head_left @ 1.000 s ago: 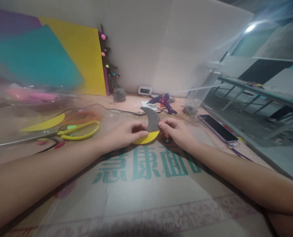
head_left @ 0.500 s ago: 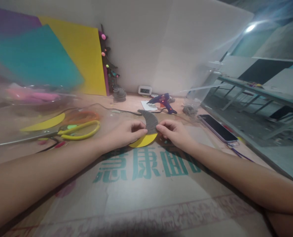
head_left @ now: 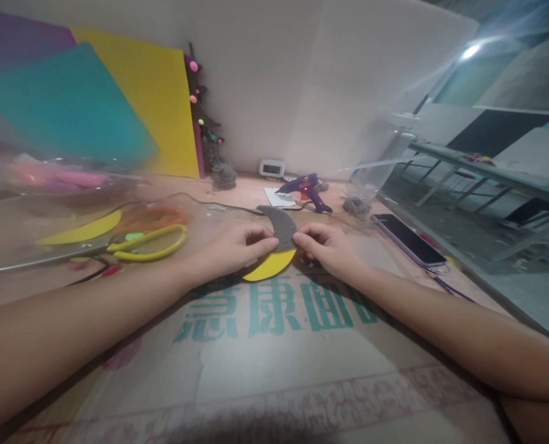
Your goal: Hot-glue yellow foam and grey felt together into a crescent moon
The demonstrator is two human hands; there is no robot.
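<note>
Pinched from either side, thumb and fingertips closed on its edges, a crescent point(head_left: 272, 265) sat between the left hand point(head_left: 243, 248) and right hand point(head_left: 326, 246), over a printed sheet point(head_left: 256, 376). Grey cord point(head_left: 282, 227) covered its upper part (whether a loose strand ran through the right fingertips could not be told). By the look of it, the wrapping was more than half done; the yellow lower end lay bare. Another yellow piece point(head_left: 87, 228), unwrapped, lay to the left beside the scissors point(head_left: 154, 248).
</note>
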